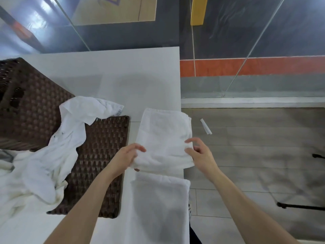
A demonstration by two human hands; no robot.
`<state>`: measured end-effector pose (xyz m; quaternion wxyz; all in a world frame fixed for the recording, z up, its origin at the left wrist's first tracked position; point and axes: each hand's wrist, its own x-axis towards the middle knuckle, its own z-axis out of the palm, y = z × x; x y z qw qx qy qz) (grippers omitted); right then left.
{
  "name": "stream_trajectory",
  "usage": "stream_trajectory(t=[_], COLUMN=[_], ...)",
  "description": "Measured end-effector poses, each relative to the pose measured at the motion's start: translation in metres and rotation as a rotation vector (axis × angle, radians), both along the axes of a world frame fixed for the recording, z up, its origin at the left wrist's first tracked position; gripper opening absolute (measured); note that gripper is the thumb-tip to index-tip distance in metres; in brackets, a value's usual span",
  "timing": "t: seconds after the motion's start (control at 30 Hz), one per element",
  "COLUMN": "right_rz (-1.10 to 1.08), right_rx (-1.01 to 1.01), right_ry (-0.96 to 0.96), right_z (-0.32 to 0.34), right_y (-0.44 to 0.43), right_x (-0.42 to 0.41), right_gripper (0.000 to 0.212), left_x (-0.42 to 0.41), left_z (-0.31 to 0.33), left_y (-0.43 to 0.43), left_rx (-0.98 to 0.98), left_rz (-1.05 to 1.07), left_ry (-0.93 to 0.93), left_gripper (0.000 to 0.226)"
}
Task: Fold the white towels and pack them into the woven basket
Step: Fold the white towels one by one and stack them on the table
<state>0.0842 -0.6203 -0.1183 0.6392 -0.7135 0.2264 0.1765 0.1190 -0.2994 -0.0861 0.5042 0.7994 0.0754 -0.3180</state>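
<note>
Towel [163,138] on table [140,67], left hand [126,155] tight round its near corner, right hand [200,154] at its edge (hold unclear).

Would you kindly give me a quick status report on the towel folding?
Left hand and right hand grip the folded towel by its near corners. Woven basket stands far left. Unfolded towels lie across the flat woven panel beside it.
</note>
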Motion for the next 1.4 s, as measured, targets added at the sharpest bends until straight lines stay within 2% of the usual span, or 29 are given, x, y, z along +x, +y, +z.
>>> stream_trajectory(t=[0.1,0.17,0.23,0.33,0.43,0.5,0.53,0.6,0.67,0.73,0.83,0.9,1.0,1.1,1.17,1.23,1.4], right_rz=[0.071,0.218,0.321,0.432,0.533,0.577,0.58,0.559,0.544,0.451,0.303,0.202,-0.035,-0.193,-0.22,-0.217,-0.251], right_rx=[0.131,0.015,-0.091,-0.289,-0.405,-0.42,-0.417,-0.415,-0.405,-0.352,-0.276,-0.123,0.066,0.131,0.079,-0.055,-0.288], right_ry=[0.0,-0.048,-0.087,-0.146,-0.209,-0.226,-0.223,-0.202,-0.193,-0.181,-0.18,-0.159,-0.091,-0.006,0.038,0.107,0.24], right_z=[0.002,0.0,-0.002,-0.008,-0.009,-0.013,-0.015,-0.019,-0.018,-0.014,-0.007,-0.003,-0.005,-0.008,-0.014,-0.022,-0.033], right_y=[-0.009,-0.009,-0.006,-0.003,-0.003,-0.003,-0.002,0.0,0.007,0.013,0.016,0.016,0.016,0.02,0.023,0.029,0.046], right_x=[-0.013,-0.017,-0.016,-0.011,-0.009,-0.01,-0.008,-0.004,0.005,0.013,0.019,0.021,0.027,0.041,0.056,0.073,0.096], right_gripper=[0.059,0.06,0.056,0.055,0.075,0.088,0.092,0.1,0.109,0.095,0.057,0.038,0.038,0.041,0.039,0.036,0.052], left_x=[-0.01,-0.012,-0.009,0.001,0.011,0.018,0.022,0.031,0.043,0.052,0.063,0.069,0.083,0.098,0.11,0.12,0.126], left_z=[0.007,0.009,0.004,-0.011,-0.022,-0.03,-0.032,-0.036,-0.038,-0.04,-0.039,-0.041,-0.044,-0.053,-0.065,-0.079,-0.097], left_y=[0.027,0.033,0.032,0.028,0.024,0.02,0.017,0.007,-0.002,-0.008,-0.014,-0.017,-0.024,-0.028,-0.029,-0.028,-0.035], left_rx=[-0.099,-0.03,0.05,0.125,0.232,0.221,0.195,0.166,0.18,0.191,0.153,0.131,0.139,0.261,0.348,0.459,0.812], left_rz=[-0.045,-0.167,-0.194,-0.119,-0.103,-0.078,-0.059,-0.003,0.06,0.108,0.167,0.183,0.201,0.169,0.162,0.171,0.175], left_ry=[0.096,0.055,-0.04,-0.233,-0.364,-0.418,-0.4,-0.356,-0.364,-0.401,-0.434,-0.422,-0.389,-0.371,-0.319,-0.251,-0.247], left_gripper=[0.071,0.084,0.075,0.043,0.02,0.009,0.007,0.031,0.041,0.042,0.045,0.047,0.048,0.05,0.051,0.05,0.051])
